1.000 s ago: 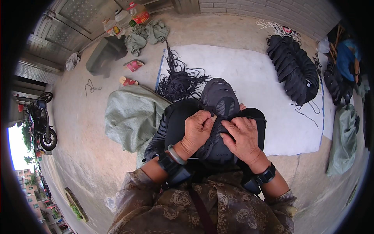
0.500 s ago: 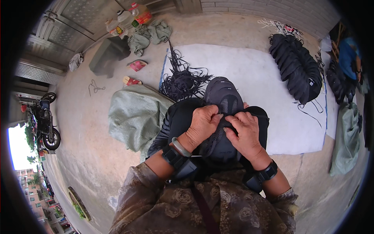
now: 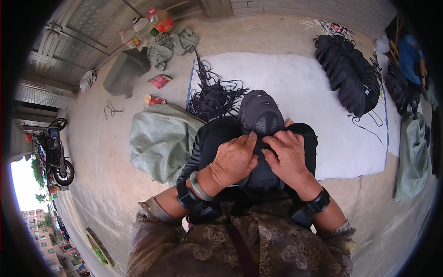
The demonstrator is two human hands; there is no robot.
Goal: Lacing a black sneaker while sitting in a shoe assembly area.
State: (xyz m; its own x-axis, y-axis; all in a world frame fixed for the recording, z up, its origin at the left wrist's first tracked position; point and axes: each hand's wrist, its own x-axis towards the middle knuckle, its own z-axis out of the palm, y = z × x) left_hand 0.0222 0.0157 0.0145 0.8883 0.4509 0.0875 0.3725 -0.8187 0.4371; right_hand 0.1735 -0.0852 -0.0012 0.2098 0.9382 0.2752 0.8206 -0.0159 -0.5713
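Head view: dark grey sneaker [image 3: 259, 110] sits between the black-trousered knees [image 3: 211, 138], toe pointing away. Left hand [image 3: 230, 159] and right hand [image 3: 288, 158] touch its upper, fingers bent; grasp cannot be told. Tangled black laces [image 3: 211, 98] lie beyond the left knee.

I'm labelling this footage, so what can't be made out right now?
Head view:
Middle of the dark shoe: covered by the left hand and right hand.
What they pinch, if anything: hidden by the curled fingers.
Person in blue, right: partly lost in dark edge.
Distant buildings, lower left: too small for detail.
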